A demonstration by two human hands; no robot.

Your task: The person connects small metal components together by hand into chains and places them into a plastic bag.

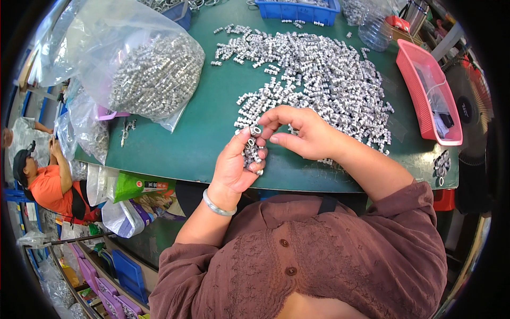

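My left hand (236,162) is cupped palm up over the near edge of the green table (186,138), holding a small heap of silver metal fittings (252,153). My right hand (303,133) pinches one silver ring-shaped fitting (256,129) between thumb and forefinger, right above the left palm. Just beyond both hands spreads a large loose pile of the same small silver fittings (319,74) over the table's middle and right.
A clear plastic bag of silver parts (154,74) lies at the left. A pink tray (430,95) sits at the right edge, a blue bin (297,10) at the far side. Another person in orange (48,186) sits at the lower left, beside bags and bins.
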